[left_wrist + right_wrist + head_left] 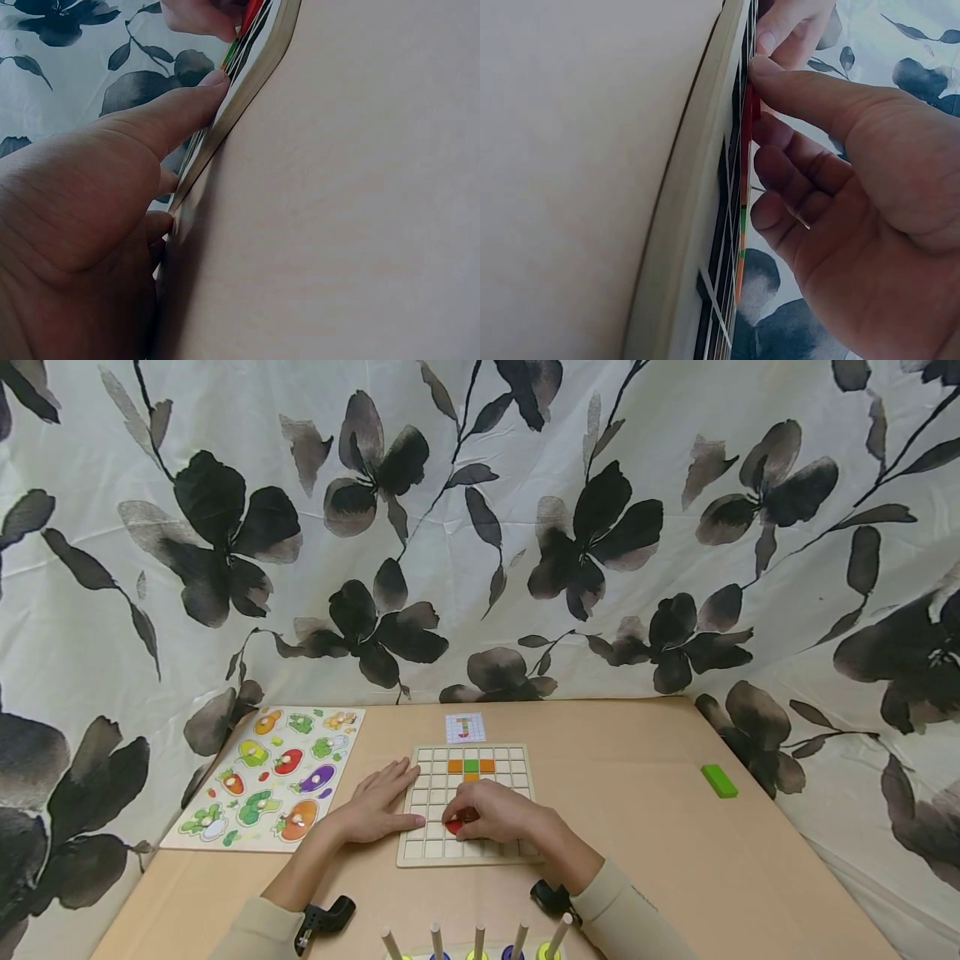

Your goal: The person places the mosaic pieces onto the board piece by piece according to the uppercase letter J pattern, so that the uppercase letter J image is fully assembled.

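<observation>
A square wooden grid board [420, 853] lies on the table, its cells edged by raised pale lines. My left hand [375, 807] rests along the board's left side with fingers stretched out; in the left wrist view the thumb [187, 109] presses on the rim. With thumb and fingertips, my right hand [501, 814] pinches a small red piece [453, 827] at the lower middle of the grid. Orange squares [455, 766] flank a green square [471, 766] in an upper row, with another orange square [471, 777] below it. My right hand covers some cells.
Behind the board lies a small pattern card [465, 727]. A sheet of vegetable pictures [258, 760] is at left, a green block [719, 781] at far right. Upright wooden pegs [480, 941] with coloured rings stand at the front edge. A floral cloth [480, 552] hangs behind.
</observation>
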`<state>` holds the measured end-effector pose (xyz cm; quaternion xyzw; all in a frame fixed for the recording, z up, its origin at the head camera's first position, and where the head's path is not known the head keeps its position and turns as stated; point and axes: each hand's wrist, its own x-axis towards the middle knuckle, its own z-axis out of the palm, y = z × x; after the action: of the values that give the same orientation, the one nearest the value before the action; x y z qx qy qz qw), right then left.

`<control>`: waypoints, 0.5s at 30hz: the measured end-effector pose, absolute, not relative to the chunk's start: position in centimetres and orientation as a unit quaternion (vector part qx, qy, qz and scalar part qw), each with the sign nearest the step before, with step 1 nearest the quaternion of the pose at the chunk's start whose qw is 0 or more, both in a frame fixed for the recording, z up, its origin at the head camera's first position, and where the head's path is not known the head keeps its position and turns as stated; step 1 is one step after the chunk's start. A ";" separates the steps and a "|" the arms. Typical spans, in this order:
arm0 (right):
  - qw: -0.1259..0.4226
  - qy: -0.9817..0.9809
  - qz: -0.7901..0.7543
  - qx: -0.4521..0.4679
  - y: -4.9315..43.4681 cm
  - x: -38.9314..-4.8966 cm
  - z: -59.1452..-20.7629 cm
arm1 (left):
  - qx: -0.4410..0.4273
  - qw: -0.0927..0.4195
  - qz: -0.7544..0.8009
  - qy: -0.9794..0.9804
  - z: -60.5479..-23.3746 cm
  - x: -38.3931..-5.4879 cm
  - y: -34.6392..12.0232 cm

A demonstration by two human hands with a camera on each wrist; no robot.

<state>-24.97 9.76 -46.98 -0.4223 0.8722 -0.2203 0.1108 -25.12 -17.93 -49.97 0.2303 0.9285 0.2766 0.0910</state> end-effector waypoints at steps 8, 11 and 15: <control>0.100 0.871 -0.203 -0.436 9.7 -24.9 -47.1 | 0.231 0.091 0.278 0.928 -49.8 -25.0 -17.9; 0.099 0.873 -0.202 -0.432 9.7 -25.0 -47.2 | 0.233 0.090 0.278 0.928 -49.8 -25.0 -17.9; 0.101 0.875 -0.200 -0.429 9.7 -24.9 -47.2 | 0.236 0.087 0.278 0.927 -49.7 -25.0 -17.9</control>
<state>-24.93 9.70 -47.20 -0.4293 0.8749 -0.2003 0.1007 -24.96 -17.91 -49.74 0.2355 0.9272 0.2779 0.0874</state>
